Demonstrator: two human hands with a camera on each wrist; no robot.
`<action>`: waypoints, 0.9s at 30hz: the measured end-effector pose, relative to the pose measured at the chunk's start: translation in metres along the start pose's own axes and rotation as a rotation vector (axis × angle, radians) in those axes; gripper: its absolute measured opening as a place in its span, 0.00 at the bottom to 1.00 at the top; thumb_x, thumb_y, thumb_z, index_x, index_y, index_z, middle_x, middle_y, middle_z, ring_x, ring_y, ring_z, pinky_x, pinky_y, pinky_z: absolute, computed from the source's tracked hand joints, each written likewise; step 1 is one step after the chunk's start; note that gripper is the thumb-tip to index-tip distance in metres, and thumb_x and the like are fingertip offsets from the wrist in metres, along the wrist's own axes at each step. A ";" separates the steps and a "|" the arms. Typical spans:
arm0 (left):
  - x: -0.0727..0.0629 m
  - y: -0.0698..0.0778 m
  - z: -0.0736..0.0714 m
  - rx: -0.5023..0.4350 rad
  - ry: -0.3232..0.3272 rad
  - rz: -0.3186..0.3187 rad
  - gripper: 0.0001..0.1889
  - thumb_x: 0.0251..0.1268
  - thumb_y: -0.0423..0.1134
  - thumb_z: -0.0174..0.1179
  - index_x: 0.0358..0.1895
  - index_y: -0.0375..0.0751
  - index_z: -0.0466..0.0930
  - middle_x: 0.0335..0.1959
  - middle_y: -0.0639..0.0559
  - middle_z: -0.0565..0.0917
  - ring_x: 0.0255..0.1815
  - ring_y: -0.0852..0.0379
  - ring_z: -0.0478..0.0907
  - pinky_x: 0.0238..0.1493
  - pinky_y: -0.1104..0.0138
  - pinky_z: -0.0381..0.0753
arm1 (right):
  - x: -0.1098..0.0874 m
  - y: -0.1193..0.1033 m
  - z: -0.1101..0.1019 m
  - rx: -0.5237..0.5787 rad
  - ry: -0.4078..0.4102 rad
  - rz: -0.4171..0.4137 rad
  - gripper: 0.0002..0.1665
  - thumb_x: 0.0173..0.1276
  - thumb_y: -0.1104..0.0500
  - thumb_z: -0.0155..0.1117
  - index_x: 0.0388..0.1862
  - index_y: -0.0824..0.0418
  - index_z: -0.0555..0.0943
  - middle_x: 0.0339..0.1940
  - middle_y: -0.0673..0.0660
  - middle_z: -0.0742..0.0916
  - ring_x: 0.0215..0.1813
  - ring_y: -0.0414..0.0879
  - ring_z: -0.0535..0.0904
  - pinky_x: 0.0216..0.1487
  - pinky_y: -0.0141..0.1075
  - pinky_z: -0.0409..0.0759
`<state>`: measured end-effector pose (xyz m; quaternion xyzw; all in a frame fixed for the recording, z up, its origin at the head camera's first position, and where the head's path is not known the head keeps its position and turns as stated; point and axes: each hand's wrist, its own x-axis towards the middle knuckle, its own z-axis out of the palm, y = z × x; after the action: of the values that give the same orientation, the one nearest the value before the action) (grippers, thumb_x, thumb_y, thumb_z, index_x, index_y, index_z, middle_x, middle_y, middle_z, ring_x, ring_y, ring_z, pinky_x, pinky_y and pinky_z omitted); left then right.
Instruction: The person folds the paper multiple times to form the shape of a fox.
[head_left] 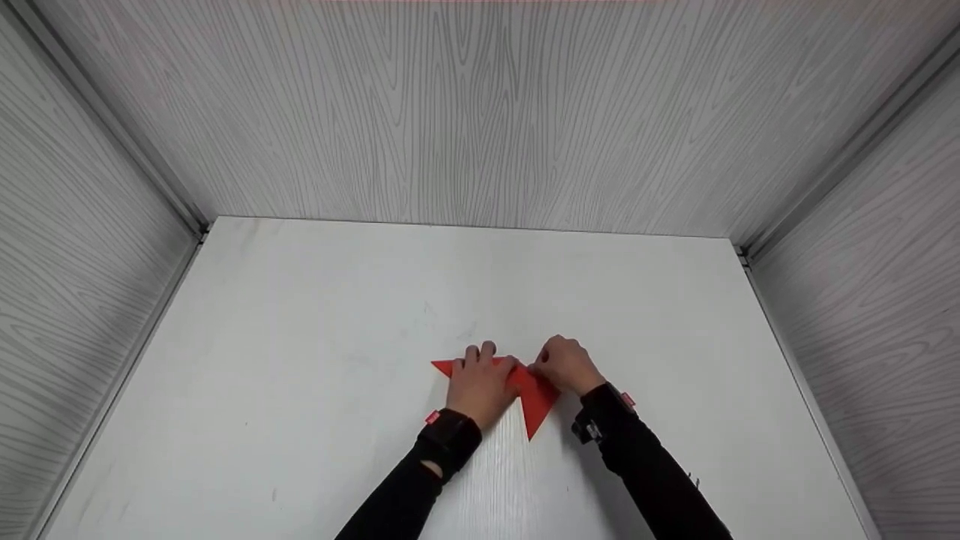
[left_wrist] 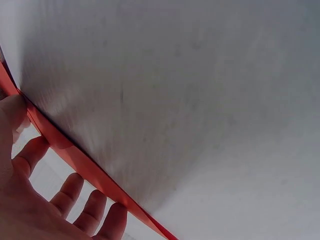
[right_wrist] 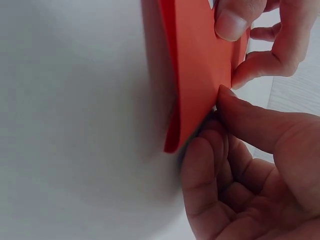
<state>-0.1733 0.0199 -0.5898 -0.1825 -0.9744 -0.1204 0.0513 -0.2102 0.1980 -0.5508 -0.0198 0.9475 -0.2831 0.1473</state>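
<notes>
A folded piece of red paper (head_left: pixel 536 405) lies under and between both hands, with one pointed flap toward the person and another tip out to the left. My left hand (head_left: pixel 480 386) lies over its middle; its fingertips meet the paper strip (left_wrist: pixel 95 170) in the left wrist view. In the right wrist view the left thumb (right_wrist: pixel 231 25) presses on the paper's face. My right hand (head_left: pixel 568 366) pinches the paper's edge between thumb and curled forefinger. Near it, a lower corner of the red sheet (right_wrist: pixel 197 70) shows layered, slightly parted folds. The left palm hides the paper's centre from above.
The work takes place on a white table (head_left: pixel 315 315) with faint scuffs. Grey wood-grain panels rise at the back (head_left: pixel 465 112), the left (head_left: pixel 67 247) and the right (head_left: pixel 862 262). Both wrists wear black straps with cameras.
</notes>
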 end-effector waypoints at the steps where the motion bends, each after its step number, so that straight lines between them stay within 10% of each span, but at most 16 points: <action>1: 0.000 0.000 -0.001 0.000 -0.001 0.000 0.18 0.71 0.52 0.64 0.60 0.57 0.83 0.55 0.44 0.78 0.56 0.42 0.73 0.54 0.48 0.77 | -0.001 0.002 -0.001 -0.003 -0.003 -0.004 0.08 0.65 0.60 0.73 0.28 0.63 0.88 0.21 0.51 0.85 0.26 0.44 0.77 0.27 0.35 0.74; 27: 0.000 0.002 -0.007 -0.096 -0.080 -0.031 0.26 0.66 0.59 0.67 0.64 0.54 0.82 0.62 0.42 0.74 0.63 0.41 0.70 0.59 0.47 0.74 | -0.036 0.039 -0.014 -0.031 -0.051 0.022 0.09 0.66 0.60 0.74 0.26 0.62 0.88 0.15 0.48 0.77 0.23 0.43 0.71 0.24 0.33 0.67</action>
<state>-0.1724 0.0206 -0.5826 -0.1743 -0.9716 -0.1602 0.0016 -0.1782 0.2425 -0.5507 -0.0189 0.9480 -0.2660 0.1739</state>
